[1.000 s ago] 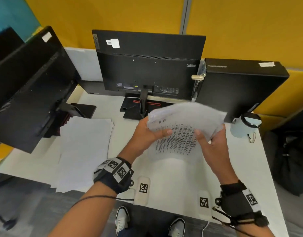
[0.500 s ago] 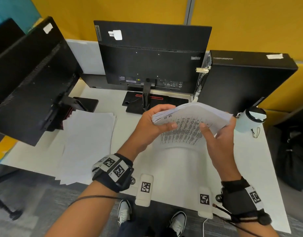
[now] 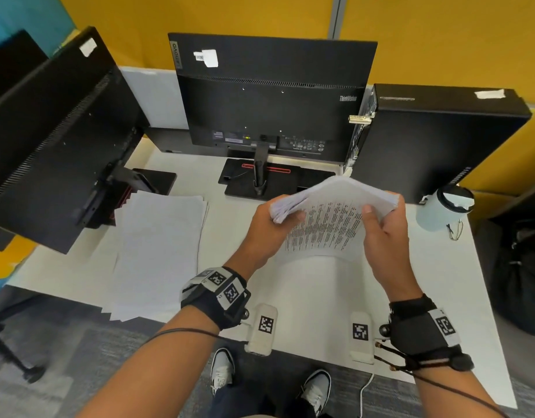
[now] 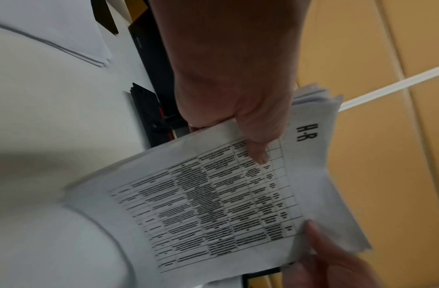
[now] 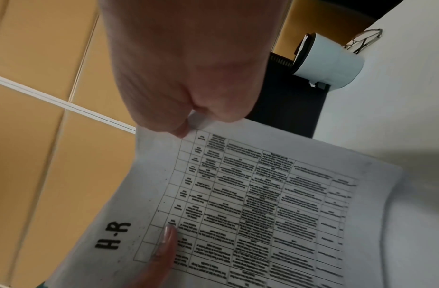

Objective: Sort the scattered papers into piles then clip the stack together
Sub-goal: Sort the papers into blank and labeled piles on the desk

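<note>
Both hands hold a thick stack of printed papers (image 3: 326, 218) upright above the white desk (image 3: 305, 291), its lower edge resting on the desk and the sheets bowed. My left hand (image 3: 272, 227) grips the stack's left side, thumb on the printed face. My right hand (image 3: 380, 227) grips its right side, thumb likewise on the front. The facing sheet (image 4: 225, 204) carries a printed table headed "H-R" (image 5: 112, 235). A second pile of blank-looking sheets (image 3: 157, 251) lies flat on the desk at the left. A metal binder clip (image 3: 454, 230) lies by the cup at the right.
Three black monitors (image 3: 272, 98) and a computer case (image 3: 435, 140) stand along the back and left. A white lidded cup (image 3: 441, 209) sits at the right. Two tagged white blocks (image 3: 264, 327) rest at the desk's front edge.
The stack has tipped more upright between my hands, its top edge rising and squaring up. Both hands keep the same hold; the head view has shifted slightly.
</note>
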{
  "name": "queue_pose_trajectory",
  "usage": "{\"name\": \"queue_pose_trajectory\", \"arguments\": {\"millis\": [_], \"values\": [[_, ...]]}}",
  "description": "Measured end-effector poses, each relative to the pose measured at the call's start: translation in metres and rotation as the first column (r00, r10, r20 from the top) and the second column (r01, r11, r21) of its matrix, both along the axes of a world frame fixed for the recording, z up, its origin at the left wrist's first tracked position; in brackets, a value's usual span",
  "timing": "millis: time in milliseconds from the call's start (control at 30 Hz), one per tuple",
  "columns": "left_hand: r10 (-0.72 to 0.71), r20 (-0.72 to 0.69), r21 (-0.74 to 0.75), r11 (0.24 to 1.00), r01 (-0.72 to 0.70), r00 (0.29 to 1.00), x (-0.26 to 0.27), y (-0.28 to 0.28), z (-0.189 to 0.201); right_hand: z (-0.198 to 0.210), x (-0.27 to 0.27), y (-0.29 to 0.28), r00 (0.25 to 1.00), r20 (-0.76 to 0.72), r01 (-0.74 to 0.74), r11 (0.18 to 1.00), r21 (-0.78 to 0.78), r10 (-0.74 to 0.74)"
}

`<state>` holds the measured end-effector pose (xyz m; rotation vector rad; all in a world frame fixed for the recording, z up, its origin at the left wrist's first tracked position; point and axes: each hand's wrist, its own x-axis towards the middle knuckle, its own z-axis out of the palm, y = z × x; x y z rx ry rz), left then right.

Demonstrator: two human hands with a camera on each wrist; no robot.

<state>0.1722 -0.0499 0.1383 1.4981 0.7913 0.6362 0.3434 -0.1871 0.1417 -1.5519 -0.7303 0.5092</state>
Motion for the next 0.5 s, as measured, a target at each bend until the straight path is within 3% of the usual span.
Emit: {"name": "queue_pose_trajectory", "arguments": {"millis": [167, 333, 500], "values": [[-0.026, 0.108, -0.023, 0.999, 0.028, 0.994, 0.003, 0.006, 0.018, 0.01, 0.0, -0.006, 0.998, -0.038, 0.057, 0.995, 0.085, -0.054], [-0.048, 0.064, -0.134, 0.989, 0.056, 0.997, -0.004, 0.003, 0.004, -0.015, -0.006, -0.014, 0.998, -0.007, 0.056, 0.997, -0.049, -0.056], [-0.056, -0.056, 0.063, 0.996, 0.059, 0.997, -0.01, 0.013, 0.012, -0.023, -0.003, -0.015, 0.998, 0.057, 0.033, 0.996, -0.079, -0.029]]}}
